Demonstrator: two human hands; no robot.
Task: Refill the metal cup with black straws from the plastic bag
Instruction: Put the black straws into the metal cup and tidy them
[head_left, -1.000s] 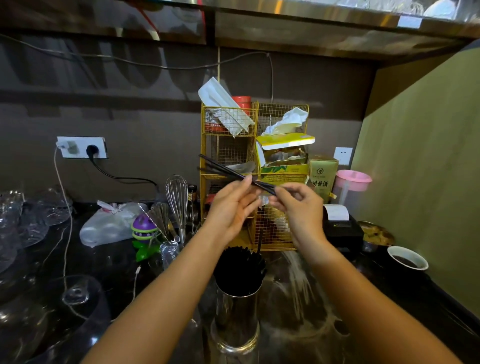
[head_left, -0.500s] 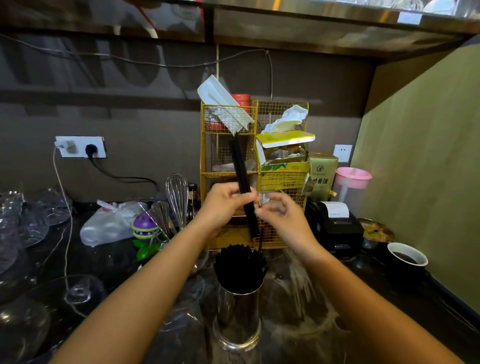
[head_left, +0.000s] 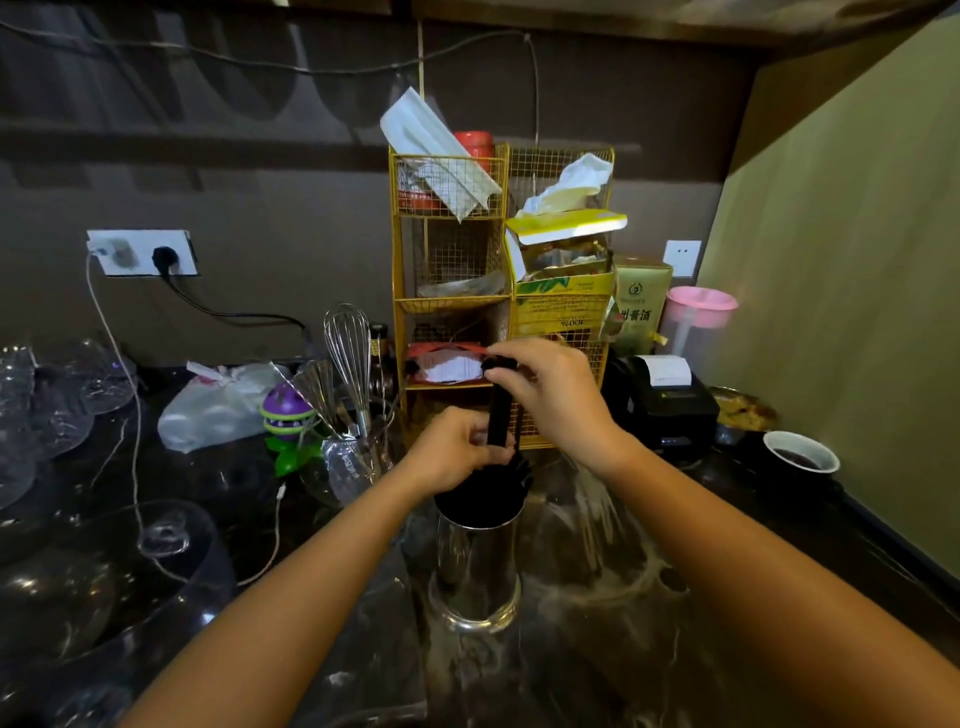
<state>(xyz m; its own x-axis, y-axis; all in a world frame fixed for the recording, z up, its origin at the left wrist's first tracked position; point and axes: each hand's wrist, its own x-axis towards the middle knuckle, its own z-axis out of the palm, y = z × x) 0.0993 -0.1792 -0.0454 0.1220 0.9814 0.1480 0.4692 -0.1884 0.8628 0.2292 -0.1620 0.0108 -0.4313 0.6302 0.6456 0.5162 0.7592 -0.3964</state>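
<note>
Far left: clear bag on counter, then whisk in glass jar. My left hand pinches low end of a bundle of black straws, right at the cup mouth. Metal cup stands center, near me, packed w/ straws already. Bundle is upright. My right hand closed over its top end. Yellow wire rack behind. Receipt printer far right.
</note>
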